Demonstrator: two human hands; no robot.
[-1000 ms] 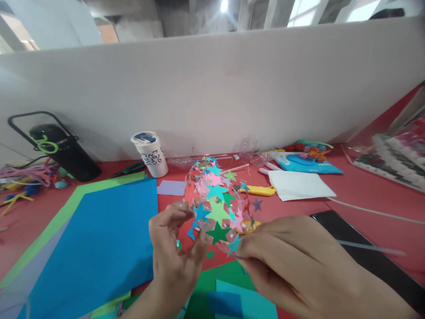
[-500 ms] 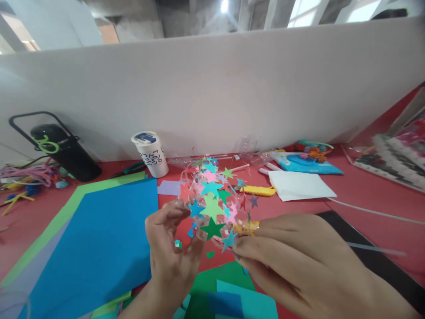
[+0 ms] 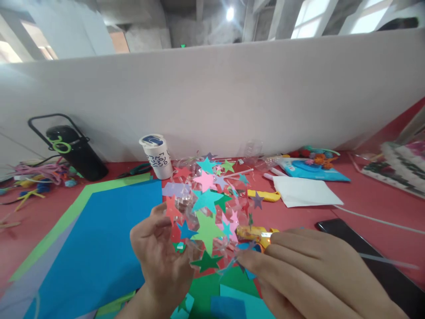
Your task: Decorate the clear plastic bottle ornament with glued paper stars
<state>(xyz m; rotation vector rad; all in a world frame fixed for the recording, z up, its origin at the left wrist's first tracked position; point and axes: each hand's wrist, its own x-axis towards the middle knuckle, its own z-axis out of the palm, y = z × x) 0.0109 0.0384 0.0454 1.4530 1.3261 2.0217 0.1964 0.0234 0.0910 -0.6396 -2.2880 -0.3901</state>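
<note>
A clear plastic decoration covered with paper stars point(image 3: 207, 228) in green, blue, pink, red and purple fills the middle of the view. My left hand point(image 3: 161, 254) is curled around its left side, fingers behind the plastic and thumb toward the front. On the lower right, my right hand point(image 3: 308, 270) pinches at its edge near a blue star; its fingertips partly cover the spot. Just beyond that hand lies a yellow tool point(image 3: 257, 235), partly hidden. How the stars are fixed to the plastic cannot be made out.
Blue paper sheets point(image 3: 99, 239) lie at left, green paper point(image 3: 206, 290) in front. Behind stand a black bottle point(image 3: 78, 153) and white cup point(image 3: 157, 159). A yellow cutter point(image 3: 265, 196), white paper point(image 3: 305, 191), blue packet point(image 3: 317, 173) and black phone point(image 3: 361, 252) lie right.
The decoration has come closer and tilted, so its stars look larger and more spread out. My left hand has shifted slightly left and down. My right hand stays at the lower right edge.
</note>
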